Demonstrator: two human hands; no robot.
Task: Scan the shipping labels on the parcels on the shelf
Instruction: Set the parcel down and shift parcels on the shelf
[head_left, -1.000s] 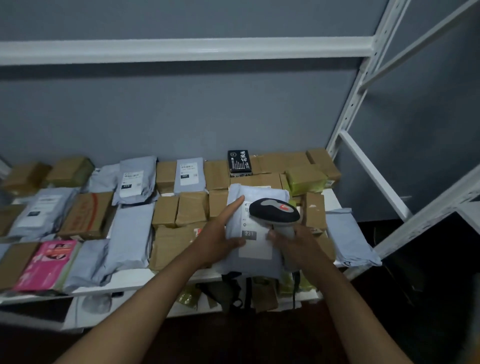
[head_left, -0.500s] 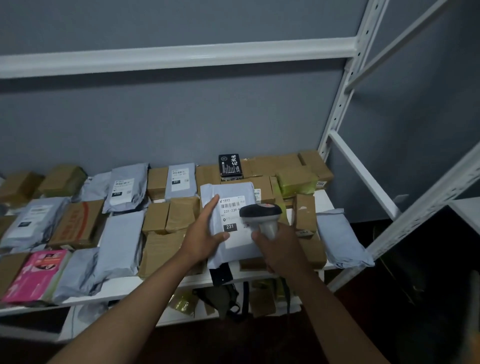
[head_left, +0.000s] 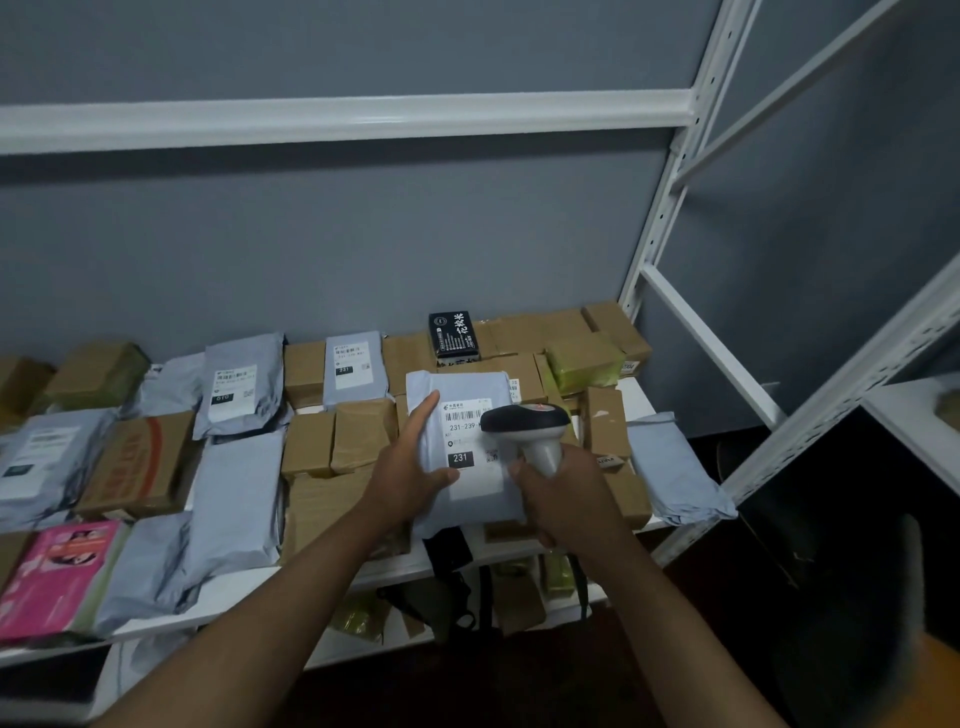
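The left hand holds a grey bag parcel by its left side, thumb on the white label (it reads 231). The right hand grips a scanner just over that label. The parcel rests on brown boxes on the white shelf.

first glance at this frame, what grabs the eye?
Centre frame, the right hand grips a handheld scanner over the white shipping label, marked 231, of a grey mailer that the left hand holds. Around them the white shelf carries brown boxes and grey bags, with one pink parcel at the front left.
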